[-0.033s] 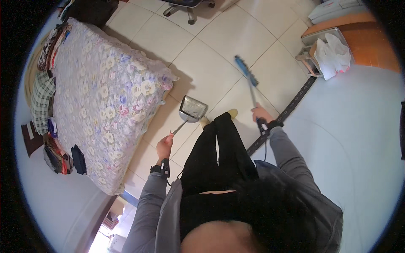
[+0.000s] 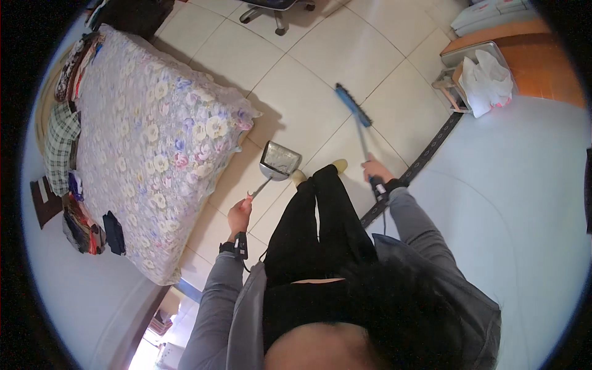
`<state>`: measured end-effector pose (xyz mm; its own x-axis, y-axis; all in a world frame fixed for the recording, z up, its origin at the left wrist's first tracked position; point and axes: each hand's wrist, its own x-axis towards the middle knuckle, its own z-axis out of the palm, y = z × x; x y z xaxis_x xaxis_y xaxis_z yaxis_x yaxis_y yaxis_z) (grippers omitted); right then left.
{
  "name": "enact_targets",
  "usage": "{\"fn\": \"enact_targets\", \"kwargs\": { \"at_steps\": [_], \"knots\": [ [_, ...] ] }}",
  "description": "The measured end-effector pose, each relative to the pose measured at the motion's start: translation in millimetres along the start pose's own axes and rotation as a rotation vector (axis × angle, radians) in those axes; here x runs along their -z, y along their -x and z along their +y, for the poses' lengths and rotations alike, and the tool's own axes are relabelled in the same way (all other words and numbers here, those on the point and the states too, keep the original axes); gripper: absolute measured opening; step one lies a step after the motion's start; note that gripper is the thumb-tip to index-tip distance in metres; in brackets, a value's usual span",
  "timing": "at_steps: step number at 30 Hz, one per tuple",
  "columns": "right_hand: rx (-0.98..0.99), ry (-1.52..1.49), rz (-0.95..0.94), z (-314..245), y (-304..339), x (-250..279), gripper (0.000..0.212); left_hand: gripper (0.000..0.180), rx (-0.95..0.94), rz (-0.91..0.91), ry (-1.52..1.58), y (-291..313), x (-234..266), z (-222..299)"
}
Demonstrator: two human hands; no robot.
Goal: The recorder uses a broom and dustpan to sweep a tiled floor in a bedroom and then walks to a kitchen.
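Note:
My left hand (image 2: pixel 239 217) is closed round the handle of a grey metal dustpan (image 2: pixel 280 158). The pan lies low by my left foot, its mouth pointing away from me. In my closed right hand (image 2: pixel 376 169) is the grey stick of a broom (image 2: pixel 353 106) with a blue head and dark bristles. That head is ahead and to the right of the dustpan, at the tiled floor (image 2: pixel 308 92), with a gap between the two. Whether the bristles touch the tiles I cannot tell.
A bed (image 2: pixel 154 135) with a flowered cover fills the left side. At the far end stands a wheeled chair (image 2: pixel 274 9). On the right are a small stool-like stand (image 2: pixel 453 92) with a white plastic bag (image 2: pixel 486 80), a wooden desk (image 2: pixel 542 65) and a white wall (image 2: pixel 493 172).
My right hand and the broom have moved slightly to the left, and the broom head has turned a little. The dustpan and my left hand have hardly shifted.

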<state>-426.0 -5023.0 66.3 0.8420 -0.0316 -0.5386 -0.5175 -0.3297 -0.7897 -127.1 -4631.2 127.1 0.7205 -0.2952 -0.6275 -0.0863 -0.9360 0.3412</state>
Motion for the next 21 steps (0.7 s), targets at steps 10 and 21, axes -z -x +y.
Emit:
{"fn": "enact_targets", "kwargs": {
  "at_steps": [10,21],
  "knots": [
    [-0.686,-0.421,-0.099,-145.8,2.6,-162.5,0.064,0.039,0.029,0.016,-0.010,0.2,10.7,-35.1],
    [-0.451,-0.107,0.036,-176.9,-32.2,-62.6,0.065,0.042,0.224,0.065,0.192,37.7,7.3,-89.8]
  ]
}}
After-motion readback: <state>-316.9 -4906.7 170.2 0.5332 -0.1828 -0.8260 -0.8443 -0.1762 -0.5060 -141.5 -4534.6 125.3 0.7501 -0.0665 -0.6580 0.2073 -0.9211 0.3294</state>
